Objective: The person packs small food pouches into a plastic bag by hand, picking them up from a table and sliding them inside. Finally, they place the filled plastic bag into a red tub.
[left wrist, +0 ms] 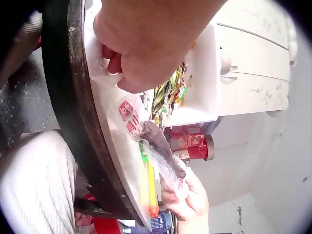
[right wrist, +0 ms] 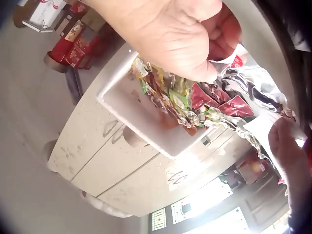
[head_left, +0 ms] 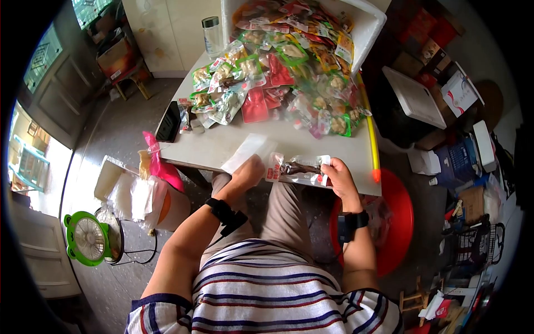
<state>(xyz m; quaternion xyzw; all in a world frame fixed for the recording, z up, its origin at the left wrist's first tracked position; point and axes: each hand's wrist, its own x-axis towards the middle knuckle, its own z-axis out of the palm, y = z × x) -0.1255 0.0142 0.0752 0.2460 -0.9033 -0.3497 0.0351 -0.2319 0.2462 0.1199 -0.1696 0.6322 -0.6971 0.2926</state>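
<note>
My right hand [head_left: 343,179] pinches the right end of a clear plastic snack packet [head_left: 301,168] between thumb and fingers. Dark brown pieces of food show through it, and its left end carries red and white print. The packet lies level over the table's near edge. My left hand [head_left: 250,171] is curled on a folded white tissue [head_left: 243,151], close to the packet's printed end. In the left wrist view the curled fingers [left wrist: 114,62] press into the white tissue. A heap of snack packets [head_left: 253,72] covers the far part of the table [head_left: 214,146].
A white foam box [head_left: 371,22] lies tipped behind the heap. Along the table's right side runs a yellow stick [head_left: 371,133]. A glass bottle [head_left: 211,38] and a dark phone-like slab [head_left: 168,122] stand left. Below are a red basin [head_left: 401,222] and green fan [head_left: 89,238].
</note>
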